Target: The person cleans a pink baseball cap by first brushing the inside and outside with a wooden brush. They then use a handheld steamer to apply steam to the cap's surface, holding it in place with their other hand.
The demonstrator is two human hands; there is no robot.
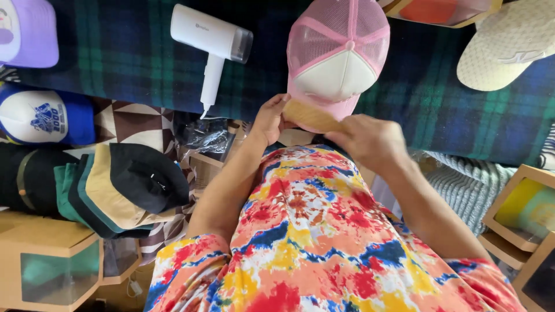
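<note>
A pink and white mesh cap [338, 55] lies on a dark green and blue plaid blanket [133, 58], its brim towards me. My left hand [270, 118] grips the near edge of the brim. My right hand [364, 138] holds a light wooden brush [309, 115], its head blurred and lying against the brim. My colourful tie-dye shirt fills the bottom of the view.
A white handheld steamer [211, 43] lies on the blanket left of the cap. A stack of dark caps [115, 188] sits at left, with blue [43, 115] and purple [29, 32] caps above it. A cream cap [506, 46] is top right. Windowed cardboard boxes [523, 211] stand at both lower corners.
</note>
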